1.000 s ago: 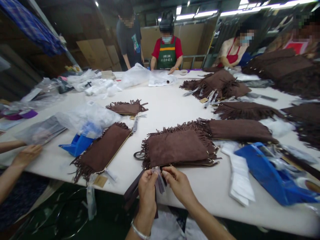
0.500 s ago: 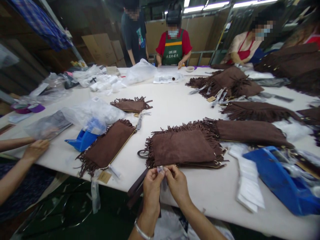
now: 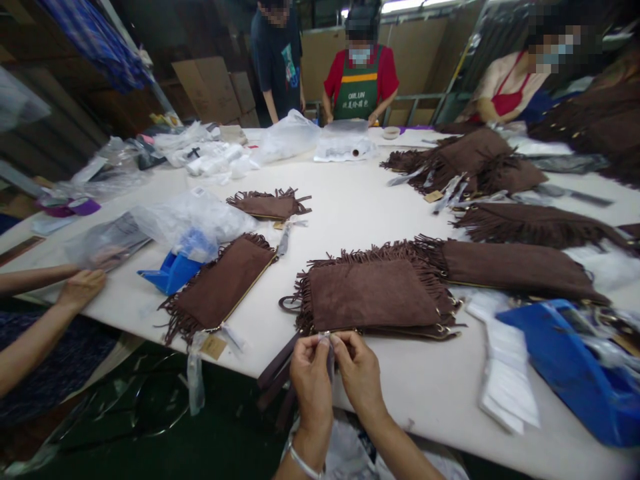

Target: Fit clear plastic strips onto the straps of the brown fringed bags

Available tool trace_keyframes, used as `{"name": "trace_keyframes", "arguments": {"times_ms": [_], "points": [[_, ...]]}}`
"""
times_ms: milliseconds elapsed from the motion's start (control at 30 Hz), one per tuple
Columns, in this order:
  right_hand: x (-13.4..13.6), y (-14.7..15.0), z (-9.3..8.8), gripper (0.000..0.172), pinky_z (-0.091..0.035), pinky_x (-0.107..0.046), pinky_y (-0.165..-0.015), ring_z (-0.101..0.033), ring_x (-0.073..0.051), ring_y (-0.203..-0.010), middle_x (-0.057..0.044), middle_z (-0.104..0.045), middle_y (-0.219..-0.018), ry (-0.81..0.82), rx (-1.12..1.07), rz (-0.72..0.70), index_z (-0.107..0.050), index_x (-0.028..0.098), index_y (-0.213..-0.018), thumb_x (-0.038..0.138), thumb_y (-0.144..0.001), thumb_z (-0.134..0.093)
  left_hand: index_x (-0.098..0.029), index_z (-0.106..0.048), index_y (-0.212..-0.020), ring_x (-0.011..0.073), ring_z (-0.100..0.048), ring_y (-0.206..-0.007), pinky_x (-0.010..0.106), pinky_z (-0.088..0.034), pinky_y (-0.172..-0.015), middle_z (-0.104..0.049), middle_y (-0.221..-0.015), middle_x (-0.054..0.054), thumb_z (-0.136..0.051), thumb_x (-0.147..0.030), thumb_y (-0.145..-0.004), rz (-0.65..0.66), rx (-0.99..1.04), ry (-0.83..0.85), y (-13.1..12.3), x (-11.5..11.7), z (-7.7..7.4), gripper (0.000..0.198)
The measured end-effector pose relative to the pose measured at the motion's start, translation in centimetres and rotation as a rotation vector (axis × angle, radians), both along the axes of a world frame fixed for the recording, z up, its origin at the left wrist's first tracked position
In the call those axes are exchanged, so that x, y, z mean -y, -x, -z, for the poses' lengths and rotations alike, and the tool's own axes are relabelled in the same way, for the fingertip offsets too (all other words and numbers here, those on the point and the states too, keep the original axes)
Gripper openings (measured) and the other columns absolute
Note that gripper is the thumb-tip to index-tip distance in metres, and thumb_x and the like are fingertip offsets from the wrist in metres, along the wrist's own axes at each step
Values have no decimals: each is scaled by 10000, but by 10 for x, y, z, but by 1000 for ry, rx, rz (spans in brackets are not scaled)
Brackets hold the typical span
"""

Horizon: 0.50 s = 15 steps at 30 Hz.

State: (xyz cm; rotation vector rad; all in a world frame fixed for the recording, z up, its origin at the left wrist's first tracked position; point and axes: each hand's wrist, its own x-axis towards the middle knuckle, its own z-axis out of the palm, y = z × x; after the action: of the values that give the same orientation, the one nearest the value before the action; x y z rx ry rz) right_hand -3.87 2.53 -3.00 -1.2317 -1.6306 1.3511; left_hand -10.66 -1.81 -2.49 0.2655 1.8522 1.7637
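My left hand (image 3: 311,377) and my right hand (image 3: 363,377) meet at the front edge of a dark brown fringed suede bag (image 3: 370,293). Both pinch the top of a narrow clear plastic sleeve (image 3: 331,363), which hangs down between them with something dark behind or inside it. My fingertips partly cover the pinched end. The bag lies flat, its zipper edge and metal rings towards me. Dark straps (image 3: 280,373) droop over the table edge left of my left hand. A second fringed bag (image 3: 520,267) touches it at the right.
Left lies another brown bag (image 3: 225,283) with a tan tag (image 3: 213,347), beside a blue holder (image 3: 173,270). At right are white paper strips (image 3: 507,373) and a blue bin (image 3: 565,373). A co-worker's hand (image 3: 83,288) holds plastic at left; other people stand across the white table (image 3: 345,207).
The view has shifted slightly, so most things sit a little further right. My fingers have drawn closer together on the plastic sleeve, and less of its top shows.
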Motion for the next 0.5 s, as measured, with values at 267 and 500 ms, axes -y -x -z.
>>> {"name": "trace_keyframes", "arguments": {"times_ms": [267,500], "points": [[8,2,3,265,-474,-272,-684,-629,-188,-736,-45,-696,-836,91,-21,53,-635,191,-863,432,-883,-527,-189,-591,-810,177,-610,-706,271,-462,-664,-654,-746,19,-600,-349,-821,57,-225,103,0,2,0,160],[20,-5,-3,243,-469,-318,-796,-608,-203,-876,-75,-656,-943,-149,61,-45,-656,204,-971,332,-936,-453,-225,-642,-821,209,-620,-749,286,-432,-696,-684,-796,43,-567,-294,-852,134,-388,133,-3,11,1,106]]}}
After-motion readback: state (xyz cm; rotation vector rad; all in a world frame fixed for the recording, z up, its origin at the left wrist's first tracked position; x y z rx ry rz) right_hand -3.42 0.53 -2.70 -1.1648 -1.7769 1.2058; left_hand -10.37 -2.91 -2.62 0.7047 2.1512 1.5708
